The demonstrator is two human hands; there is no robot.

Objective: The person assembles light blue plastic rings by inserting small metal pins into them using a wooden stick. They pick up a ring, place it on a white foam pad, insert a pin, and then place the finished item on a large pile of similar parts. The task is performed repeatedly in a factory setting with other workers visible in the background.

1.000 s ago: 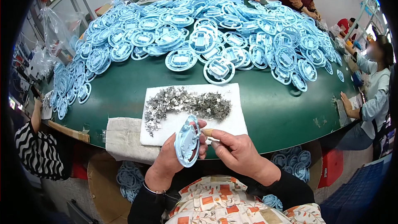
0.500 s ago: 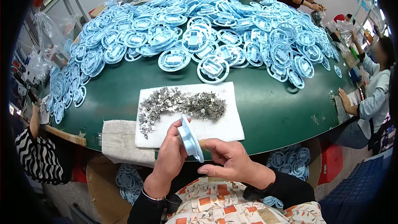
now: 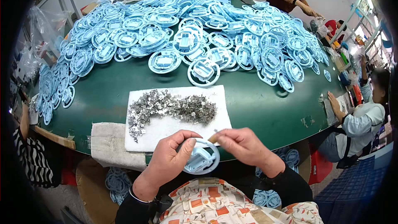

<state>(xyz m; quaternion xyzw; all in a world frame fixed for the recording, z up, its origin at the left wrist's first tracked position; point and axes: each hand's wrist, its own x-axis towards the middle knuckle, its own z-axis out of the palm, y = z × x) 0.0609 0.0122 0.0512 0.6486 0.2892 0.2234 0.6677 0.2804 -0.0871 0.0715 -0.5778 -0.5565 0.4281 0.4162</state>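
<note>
My left hand (image 3: 171, 154) grips a light blue round plastic part (image 3: 201, 160) by its rim, fingers and thumb closed on it. The part is shaped like a small steering wheel, with a raised boxy centre, and its face is tilted up at me. Just right of the rim, my right hand (image 3: 242, 146) is pinched shut on a tiny, blurred grey metal piece (image 3: 215, 131). A tan covering shows on one of its fingers. Beyond both hands, a pile of small metal pieces (image 3: 192, 110) lies on a white foam sheet (image 3: 178, 135).
A large heap of matching blue parts (image 3: 166, 60) spreads over the far half of the green table (image 3: 265, 116). A greyish cloth pad (image 3: 112, 143) lies left of the foam. More blue parts (image 3: 267, 198) sit below the table edge. Co-workers surround the table, one (image 3: 356, 120) at right.
The blue part has turned from edge-on to show its face. My right hand has moved up and right from beside it, its fingers now pinched. The whole view has shifted slightly.
</note>
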